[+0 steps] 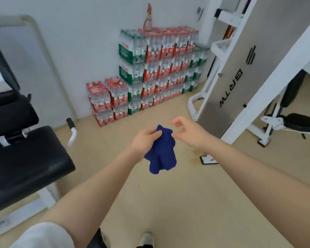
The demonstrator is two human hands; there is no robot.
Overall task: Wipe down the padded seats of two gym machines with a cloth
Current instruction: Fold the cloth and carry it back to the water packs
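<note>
Between both hands, mid-air over the floor, hangs the blue cloth [161,151], bunched. Left hand [144,141] has its grip closed on the cloth's upper edge; right hand [190,132] is just beside it, fingers spread, grip open, holding nothing. Black padded seat [25,158] sits well to the left of the left grip, no contact. Second machine's pad [301,122] is far right of the right grip. No wiping underway; can't tell whether either seat is done. Likely sorting the cloth between seats.
</note>
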